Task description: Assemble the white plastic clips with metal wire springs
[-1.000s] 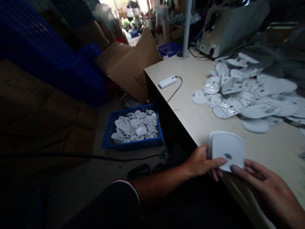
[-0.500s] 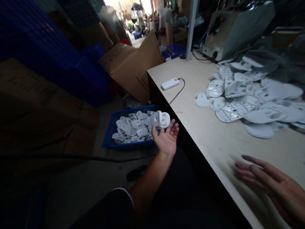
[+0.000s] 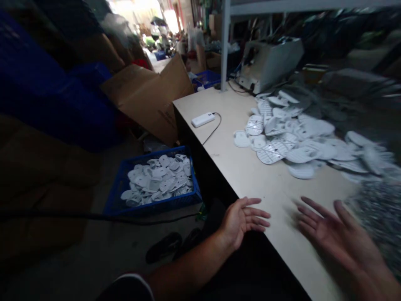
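Note:
My left hand (image 3: 242,221) is open and holds nothing, its fingers spread by the table's front edge. To the right, my right hand (image 3: 333,234) hovers over the pale table (image 3: 225,167), fingers apart and empty. A heap of white plastic sole-shaped parts (image 3: 272,150) lies on the table beyond both hands. More white parts (image 3: 159,177) fill a blue crate (image 3: 156,205) on the floor at the left, below the table.
A white power bank (image 3: 203,120) with a black cable lies near the table's left corner. Behind are an open cardboard box (image 3: 150,100), a metal post (image 3: 224,46) and a machine (image 3: 269,62). Small dark pieces (image 3: 379,213) are piled at the right.
The white part near my left hand has left it and can no longer be told apart. My left hand has moved right, from the crate to the table edge. The view has shifted right.

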### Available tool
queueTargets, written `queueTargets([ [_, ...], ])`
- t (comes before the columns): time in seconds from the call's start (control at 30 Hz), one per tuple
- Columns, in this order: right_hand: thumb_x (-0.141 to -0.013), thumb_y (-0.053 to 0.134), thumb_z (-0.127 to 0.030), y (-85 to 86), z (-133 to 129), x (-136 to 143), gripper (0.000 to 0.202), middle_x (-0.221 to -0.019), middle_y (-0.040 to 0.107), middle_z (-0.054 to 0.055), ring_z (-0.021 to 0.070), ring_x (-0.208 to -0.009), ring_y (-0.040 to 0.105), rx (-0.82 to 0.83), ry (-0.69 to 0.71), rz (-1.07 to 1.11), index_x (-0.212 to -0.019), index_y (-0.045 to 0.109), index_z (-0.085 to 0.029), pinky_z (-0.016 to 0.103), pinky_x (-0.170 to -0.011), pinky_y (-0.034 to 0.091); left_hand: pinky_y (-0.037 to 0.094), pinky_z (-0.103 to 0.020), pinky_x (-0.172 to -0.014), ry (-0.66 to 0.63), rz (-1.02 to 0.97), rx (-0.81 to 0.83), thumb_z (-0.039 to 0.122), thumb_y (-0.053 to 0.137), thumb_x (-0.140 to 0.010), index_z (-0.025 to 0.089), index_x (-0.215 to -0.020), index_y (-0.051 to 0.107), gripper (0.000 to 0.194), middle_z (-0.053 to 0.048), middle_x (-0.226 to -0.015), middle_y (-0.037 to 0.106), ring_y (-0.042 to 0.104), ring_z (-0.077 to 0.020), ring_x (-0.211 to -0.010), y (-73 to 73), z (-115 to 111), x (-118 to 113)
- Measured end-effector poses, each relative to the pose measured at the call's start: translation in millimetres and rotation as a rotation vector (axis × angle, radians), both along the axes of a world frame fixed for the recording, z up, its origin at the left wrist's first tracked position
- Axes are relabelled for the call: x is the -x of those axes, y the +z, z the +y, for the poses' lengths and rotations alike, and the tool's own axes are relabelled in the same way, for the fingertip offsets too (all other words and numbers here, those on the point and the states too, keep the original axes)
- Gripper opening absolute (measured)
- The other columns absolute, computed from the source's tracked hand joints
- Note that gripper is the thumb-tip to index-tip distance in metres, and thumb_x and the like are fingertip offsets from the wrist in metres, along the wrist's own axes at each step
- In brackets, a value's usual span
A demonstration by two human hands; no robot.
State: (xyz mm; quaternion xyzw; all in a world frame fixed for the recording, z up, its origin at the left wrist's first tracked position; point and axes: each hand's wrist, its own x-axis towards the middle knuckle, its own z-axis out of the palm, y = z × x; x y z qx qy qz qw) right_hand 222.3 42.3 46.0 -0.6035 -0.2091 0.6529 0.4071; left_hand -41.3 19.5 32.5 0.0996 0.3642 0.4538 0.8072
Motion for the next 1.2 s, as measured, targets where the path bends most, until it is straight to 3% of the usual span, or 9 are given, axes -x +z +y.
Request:
queueTargets([
  [0.13, -0.099, 0.053, -0.075, 35.8, 22, -16, 0.064, -0.122, 0.076, 0.014, 0.0242, -0.097, 0.078, -0.216, -0.142, 0.114, -0.134, 0.068, -0.024, 0.038, -0.086, 0.068, 0.06, -0.029, -0.067, 0.016, 0.084, -0.002, 0.044, 0.048, -0.103, 0.005, -0.13, 0.065, 0.05, -0.018, -0.095, 0.081, 0.077, -0.0214, -0.073, 3.9, -7, 9],
  [0.23, -0.092, 0.07, -0.069, 48.1, 46, -22, 0.07, -0.125, 0.075, 0.015, 0.0272, -0.095, 0.076, -0.411, -0.095, -0.192, -0.144, 0.06, -0.023, 0.044, -0.087, 0.067, 0.06, -0.029, -0.068, 0.01, 0.136, 0.005, 0.04, 0.052, -0.102, 0.005, -0.132, 0.065, 0.048, -0.017, -0.094, 0.081, 0.076, -0.021, -0.073, 2.7, -6, 14],
  [0.33, -0.084, 0.083, -0.056, 38.2, 76, -26, 0.084, -0.13, 0.071, 0.018, 0.0323, -0.095, 0.074, -0.579, 0.046, -0.823, -0.153, 0.055, -0.018, 0.052, -0.09, 0.064, 0.06, -0.029, -0.067, 0.004, 0.187, 0.01, 0.04, 0.056, -0.1, 0.005, -0.133, 0.064, 0.049, -0.016, -0.093, 0.08, 0.075, -0.0208, -0.072, 3.1, -8, 14],
  [0.47, -0.093, 0.073, -0.032, 14.1, 121, -30, 0.068, -0.153, 0.056, 0.022, 0.0402, -0.129, 0.062, -0.775, 0.263, -1.462, -0.158, 0.055, -0.018, 0.057, -0.112, 0.051, 0.059, -0.029, -0.067, -0.015, 0.244, -0.017, 0.046, 0.066, -0.094, 0.008, -0.131, 0.067, 0.053, -0.014, -0.092, 0.08, 0.075, -0.0208, -0.072, 4.9, -16, 12],
  [0.63, -0.09, 0.063, -0.005, -0.4, 161, -28, 0.064, -0.169, 0.038, 0.023, 0.0436, -0.147, 0.047, -0.727, 0.384, -1.736, -0.153, 0.061, -0.016, 0.058, -0.12, 0.042, 0.057, -0.03, -0.064, -0.103, 0.289, -0.06, 0.063, 0.076, -0.084, 0.01, -0.126, 0.071, 0.068, -0.015, -0.091, 0.081, 0.076, -0.023, -0.07, -13.6, -23, 13],
  [0.73, -0.089, 0.059, 0.0, 0.1, 173, -22, 0.052, -0.163, 0.047, 0.021, 0.0391, -0.146, 0.048, -0.762, 0.429, -1.759, -0.137, 0.073, -0.015, 0.055, -0.123, 0.039, 0.055, -0.031, -0.058, -0.156, 0.295, -0.033, 0.073, 0.084, -0.067, 0.011, -0.121, 0.072, 0.083, -0.015, -0.084, 0.08, 0.075, -0.0253, -0.065, -33.1, -21, 17],
  [0.87, -0.097, 0.056, -0.005, 6.0, 168, -20, 0.035, -0.147, 0.063, 0.018, 0.0321, -0.139, 0.055, -0.856, 0.469, -1.737, -0.122, 0.079, -0.014, 0.048, -0.122, 0.04, 0.054, -0.032, -0.057, -0.196, 0.34, -0.035, 0.081, 0.085, -0.061, 0.012, -0.12, 0.071, 0.092, -0.014, -0.084, 0.08, 0.075, -0.0259, -0.064, -40.2, -23, 26],
  [1.07, -0.096, 0.055, -0.009, -0.4, 123, -28, 0.036, -0.145, 0.064, 0.018, 0.0322, -0.136, 0.058, -1.034, 0.473, -1.637, -0.123, 0.078, -0.016, 0.05, -0.118, 0.046, 0.055, -0.034, -0.065, -0.216, 0.554, -0.203, 0.081, 0.074, -0.077, 0.013, -0.129, 0.071, 0.085, -0.015, -0.098, 0.079, 0.075, -0.0256, -0.074, -14.8, -15, 31],
  [1.2, -0.099, 0.052, -0.016, -12.6, 85, -35, 0.035, -0.144, 0.065, 0.016, 0.034, -0.134, 0.059, -1.144, 0.216, -1.49, -0.121, 0.079, -0.019, 0.055, -0.114, 0.051, 0.057, -0.037, -0.085, -0.166, 0.858, -0.496, 0.059, 0.071, -0.092, 0.019, -0.14, 0.069, 0.062, -0.013, -0.115, 0.077, 0.074, -0.0274, -0.096, -2.7, 21, 22],
])
